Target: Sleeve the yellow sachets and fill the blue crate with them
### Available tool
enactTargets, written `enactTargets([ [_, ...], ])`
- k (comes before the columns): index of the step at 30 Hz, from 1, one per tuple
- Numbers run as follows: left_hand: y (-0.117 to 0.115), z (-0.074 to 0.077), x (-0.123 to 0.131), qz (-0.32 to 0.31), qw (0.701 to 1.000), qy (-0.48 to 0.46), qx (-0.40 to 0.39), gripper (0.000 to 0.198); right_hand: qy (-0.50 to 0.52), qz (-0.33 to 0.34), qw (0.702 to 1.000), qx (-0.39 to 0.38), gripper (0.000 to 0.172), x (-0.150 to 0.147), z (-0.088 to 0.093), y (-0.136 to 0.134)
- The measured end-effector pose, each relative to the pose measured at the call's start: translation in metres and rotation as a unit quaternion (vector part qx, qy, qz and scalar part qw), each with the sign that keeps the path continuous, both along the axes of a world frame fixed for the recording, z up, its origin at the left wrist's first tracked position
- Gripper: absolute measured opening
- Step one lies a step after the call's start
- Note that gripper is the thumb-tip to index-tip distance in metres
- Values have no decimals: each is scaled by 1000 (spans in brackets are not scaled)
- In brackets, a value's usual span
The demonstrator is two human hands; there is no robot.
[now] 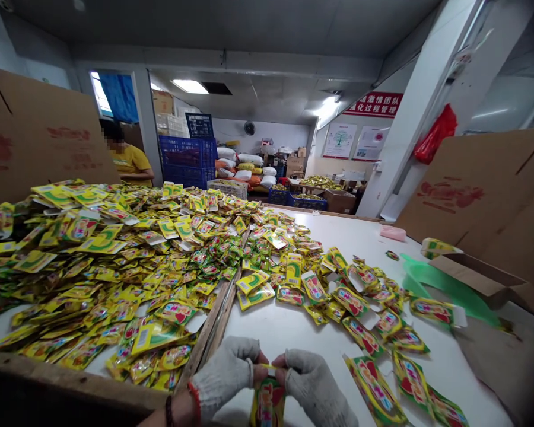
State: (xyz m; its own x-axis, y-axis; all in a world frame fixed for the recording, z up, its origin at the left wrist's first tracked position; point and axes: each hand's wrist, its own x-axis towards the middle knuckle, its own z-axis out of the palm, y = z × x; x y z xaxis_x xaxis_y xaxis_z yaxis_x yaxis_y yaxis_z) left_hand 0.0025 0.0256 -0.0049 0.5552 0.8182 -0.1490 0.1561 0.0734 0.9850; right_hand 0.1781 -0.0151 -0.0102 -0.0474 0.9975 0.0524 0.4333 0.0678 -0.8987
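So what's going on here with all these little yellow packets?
A person in grey knit gloves holds one packet upright between both hands, left hand and right hand pinching its top edge. A big heap of yellow and green packets covers the white table, thinning out to the right. Cardboard boxes stand at both sides. Another person in a yellow shirt is at the far left, behind the pile.

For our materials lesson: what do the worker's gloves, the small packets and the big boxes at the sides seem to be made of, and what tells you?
Gloves, on the left hand and right hand: knitted fabric, likely cotton; matte, ribbed weave shows.
Held packet and the packet pile: glossy printed plastic film, probably; light glints off it.
Box: brown corrugated cardboard, dull, with folded flaps.
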Motion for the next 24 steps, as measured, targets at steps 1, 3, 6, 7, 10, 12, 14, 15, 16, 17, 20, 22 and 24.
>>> enactTargets([
  [1,-3,-3,-2,2,999,9,44,28,-11,3,1000,18,18,1,0,-1],
  [3,-11,-8,-7,2,985,31,172,22,-26,31,996,76,19,4,-3,-6],
  [6,-26,-13,-17,-37,940,32,338,20,-33,118,974,189,26,11,-14,-20],
  [7,-31,-13,-19,-51,931,24,360,19,-30,141,966,215,31,12,-18,-25],
  [10,-39,-6,-20,-33,953,29,300,21,-22,142,962,232,39,11,-23,-36],
  [12,-39,1,-16,1,976,50,213,22,-20,107,971,212,32,8,-22,-36],
  [14,-35,8,-12,14,981,66,180,24,-22,74,977,197,25,5,-19,-32],
  [15,-33,9,-12,7,978,72,197,24,-26,66,978,195,24,5,-18,-31],
  [16,-32,10,-12,-8,970,77,229,24,-32,68,977,198,24,6,-17,-29],
  [17,-31,8,-13,-28,960,79,267,24,-39,81,975,202,27,8,-17,-29],
  [20,-32,-1,-22,-91,923,67,368,26,-79,138,962,224,41,17,-20,-34],
  [22,-35,-9,-28,-117,908,65,397,32,-109,163,953,232,45,19,-22,-39],
  [24,-39,-14,-29,-125,902,81,404,32,-127,165,945,251,43,15,-25,-42],
])
